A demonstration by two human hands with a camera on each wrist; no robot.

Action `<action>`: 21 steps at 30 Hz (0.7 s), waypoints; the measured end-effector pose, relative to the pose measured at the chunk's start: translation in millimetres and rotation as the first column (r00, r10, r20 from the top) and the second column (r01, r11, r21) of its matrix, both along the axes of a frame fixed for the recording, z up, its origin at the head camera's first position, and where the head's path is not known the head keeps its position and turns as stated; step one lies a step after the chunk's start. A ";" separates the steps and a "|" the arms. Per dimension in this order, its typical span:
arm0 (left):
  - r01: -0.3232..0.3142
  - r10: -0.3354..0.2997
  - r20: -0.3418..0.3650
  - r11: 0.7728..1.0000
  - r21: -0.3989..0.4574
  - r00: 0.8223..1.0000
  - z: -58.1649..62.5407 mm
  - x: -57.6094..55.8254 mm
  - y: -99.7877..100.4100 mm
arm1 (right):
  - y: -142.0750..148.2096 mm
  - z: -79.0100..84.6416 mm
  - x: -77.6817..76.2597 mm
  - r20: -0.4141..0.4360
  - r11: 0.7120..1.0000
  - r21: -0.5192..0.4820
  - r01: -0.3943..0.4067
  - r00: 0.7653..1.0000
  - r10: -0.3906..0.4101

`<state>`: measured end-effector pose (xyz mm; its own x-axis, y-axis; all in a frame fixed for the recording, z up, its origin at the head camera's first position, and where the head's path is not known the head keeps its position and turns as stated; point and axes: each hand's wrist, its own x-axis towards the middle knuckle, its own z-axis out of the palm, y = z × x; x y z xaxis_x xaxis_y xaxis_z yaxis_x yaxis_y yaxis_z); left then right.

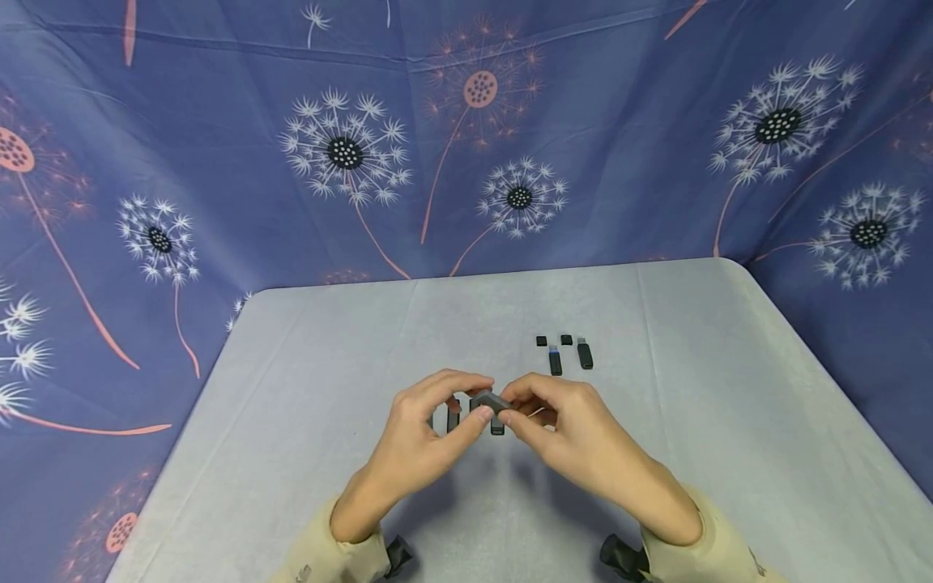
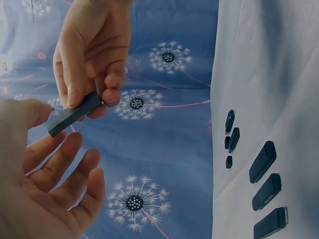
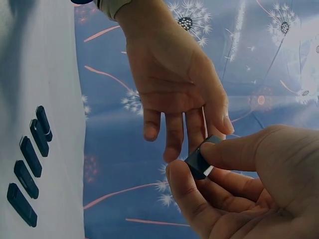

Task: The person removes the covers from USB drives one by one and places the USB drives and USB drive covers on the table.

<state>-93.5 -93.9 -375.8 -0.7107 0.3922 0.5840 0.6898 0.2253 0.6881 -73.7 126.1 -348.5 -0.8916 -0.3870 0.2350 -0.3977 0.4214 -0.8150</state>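
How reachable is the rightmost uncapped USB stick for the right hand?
Likely yes: the uncapped USB stick lies just beyond the right hand, nothing visible between, though that hand pinches another stick.

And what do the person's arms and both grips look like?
The left sleeve and right sleeve are pale beige, each with a small dark mark. A black piece shows beside the left cuff, another beside the right. The left grip and right grip wear no gloves.

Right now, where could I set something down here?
Bare table lies between its left edge and the left hand, and between the right hand and its right edge. Crowded: beneath the hands, among drives, and beyond, around the caps.
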 end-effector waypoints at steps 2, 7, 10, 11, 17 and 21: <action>0.005 -0.005 -0.010 1.000 0.001 1.000 0.1 0.0 0.3 | 0.5 0.1 0.2 -0.007 1.000 0.001 0.004 1.000 -0.004; 0.012 -0.012 -0.017 1.000 -0.002 1.000 0.7 0.1 0.7 | 2.1 -0.5 0.6 -0.020 1.000 0.009 0.011 1.000 -0.011; 0.016 -0.016 -0.020 1.000 -0.004 1.000 1.0 0.2 1.2 | 2.8 -1.3 0.6 -0.029 1.000 0.017 0.017 0.999 -0.016; 0.014 -0.014 -0.021 1.000 -0.005 1.000 1.0 0.3 1.4 | 2.8 -1.6 0.4 -0.028 1.000 0.019 0.021 0.999 -0.020; -0.006 0.006 -0.035 1.000 -0.007 0.999 0.4 0.6 3.2 | 2.9 -4.1 0.2 -0.085 0.999 0.025 0.025 0.996 -0.023; -0.009 0.010 -0.046 1.000 0.009 0.999 -0.2 1.0 5.5 | 3.0 -5.8 0.0 -0.155 1.000 0.021 0.005 0.988 -0.001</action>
<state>-92.5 -88.4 -376.0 -0.6865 0.3803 0.6197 0.7187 0.2258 0.6576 -73.7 129.1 -354.3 -0.8463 -0.3908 0.3620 -0.5172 0.4397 -0.7343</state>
